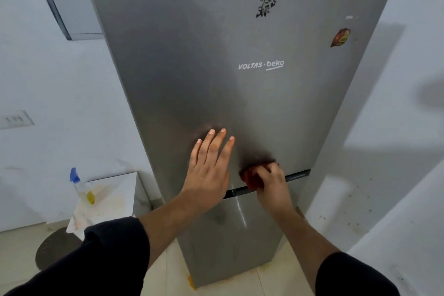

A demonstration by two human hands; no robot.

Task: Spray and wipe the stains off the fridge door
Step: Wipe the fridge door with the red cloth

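Dark sleeves nearest lens. Steel fridge door [192, 67] upright ahead, black scrawl stain [265, 5] near top untouched. Left hand [209, 170] flat, fingers spread, bracing door. Right hand [272, 182] clenched on red cloth [251, 176], rubbing lower edge. Spray bottle [80, 186] parked on side table [115, 190]. Judged midway.

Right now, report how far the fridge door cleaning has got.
Done: the spray bottle is set aside on the side table. In hand: the right hand rubs a red cloth near the handle gap; the left hand braces the door. Left: the black smudge up top.
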